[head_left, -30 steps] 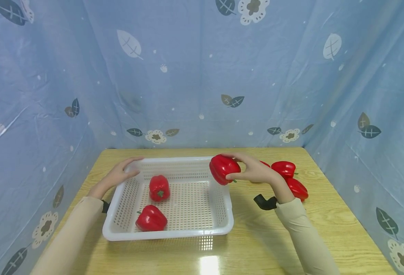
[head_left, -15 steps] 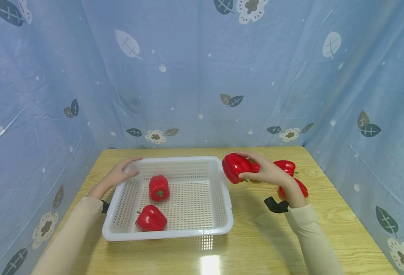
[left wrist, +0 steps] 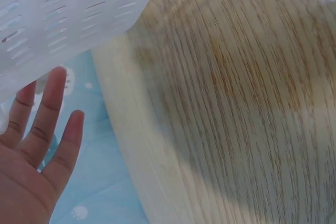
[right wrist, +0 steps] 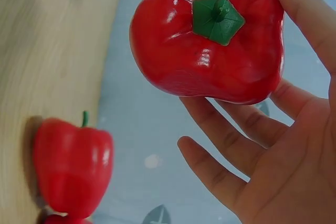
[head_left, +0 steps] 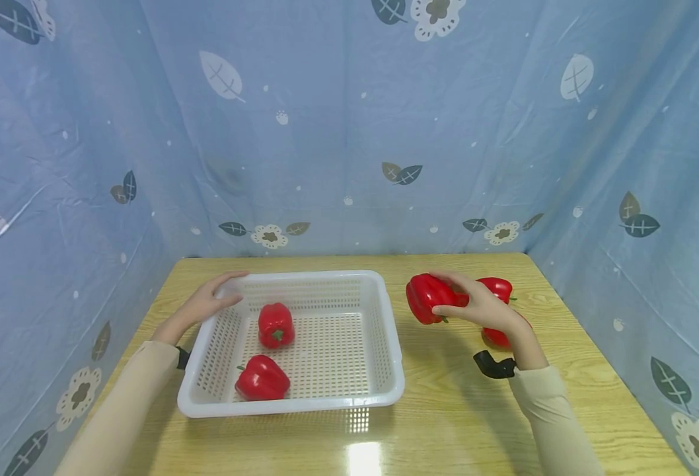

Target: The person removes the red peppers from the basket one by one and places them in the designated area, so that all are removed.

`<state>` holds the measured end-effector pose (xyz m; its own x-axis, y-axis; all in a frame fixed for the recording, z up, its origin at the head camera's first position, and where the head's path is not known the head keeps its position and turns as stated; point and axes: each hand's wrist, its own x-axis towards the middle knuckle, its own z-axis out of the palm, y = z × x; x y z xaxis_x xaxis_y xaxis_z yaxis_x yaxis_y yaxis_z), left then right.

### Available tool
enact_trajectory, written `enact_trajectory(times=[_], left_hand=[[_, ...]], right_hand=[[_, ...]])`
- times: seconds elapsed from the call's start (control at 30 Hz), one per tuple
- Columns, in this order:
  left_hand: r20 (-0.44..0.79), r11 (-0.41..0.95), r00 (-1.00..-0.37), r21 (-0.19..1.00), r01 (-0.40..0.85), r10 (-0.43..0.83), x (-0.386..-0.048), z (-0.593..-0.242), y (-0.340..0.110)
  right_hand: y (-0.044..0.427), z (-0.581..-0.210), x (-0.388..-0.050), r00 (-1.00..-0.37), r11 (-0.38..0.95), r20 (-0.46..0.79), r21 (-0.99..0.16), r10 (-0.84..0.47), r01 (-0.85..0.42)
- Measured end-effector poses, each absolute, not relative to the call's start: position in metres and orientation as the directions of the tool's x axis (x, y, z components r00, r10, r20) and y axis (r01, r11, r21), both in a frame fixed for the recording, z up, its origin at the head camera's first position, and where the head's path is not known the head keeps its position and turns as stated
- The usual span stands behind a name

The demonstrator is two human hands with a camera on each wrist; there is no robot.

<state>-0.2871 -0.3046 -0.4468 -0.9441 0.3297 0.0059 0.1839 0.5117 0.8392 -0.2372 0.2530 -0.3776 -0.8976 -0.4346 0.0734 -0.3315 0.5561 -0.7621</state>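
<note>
In the head view, my right hand [head_left: 483,304] grips a red bell pepper [head_left: 427,299] just right of the white basket [head_left: 398,370]. The right wrist view shows this pepper's green stem [right wrist: 218,19], with thumb and fingertips against its sides and the little finger free. My left hand [head_left: 203,304] rests at the basket's back left corner, its thumb reaching over the rim. From the left wrist, several straight, spread fingers [left wrist: 51,98] appear outside the basket's slotted wall [left wrist: 68,14]. Two bell peppers lie inside, one towards the back [head_left: 275,324], another near the front [head_left: 262,378].
On the right of the wooden table [head_left: 444,423], a red bell pepper [head_left: 498,287] lies behind another pepper [head_left: 496,338], which my wrist partly covers. A further red pepper [head_left: 462,300] shows behind my right hand. Patterned blue cloth [head_left: 349,132] hangs around the table's back and sides.
My right hand has carried the bell pepper rightwards, from the basket's right back corner to over the table beside it. The left hand, the basket and the peppers inside have stayed put.
</note>
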Motion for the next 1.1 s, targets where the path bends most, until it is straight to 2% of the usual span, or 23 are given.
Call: enact_trajectory(times=[0.17,0.6,1.1], left_hand=[[0.002,0.509,-0.944,0.842,0.180,0.331,-0.287,-0.446,-0.305],[0.011,0.506,-0.942,0.841,0.190,0.335,-0.288,-0.447,-0.305],[0.022,0.494,-0.939,0.846,0.200,0.343,-0.283,-0.440,-0.302]], right_hand=[[0.262,-0.387,-0.236,-0.908,0.582,0.046,-0.754,-0.416,-0.305],[0.284,-0.417,-0.223,-0.922,0.656,0.082,-0.679,-0.378,-0.329],[0.299,-0.438,-0.213,-0.935,0.686,0.092,-0.655,-0.342,-0.315]])
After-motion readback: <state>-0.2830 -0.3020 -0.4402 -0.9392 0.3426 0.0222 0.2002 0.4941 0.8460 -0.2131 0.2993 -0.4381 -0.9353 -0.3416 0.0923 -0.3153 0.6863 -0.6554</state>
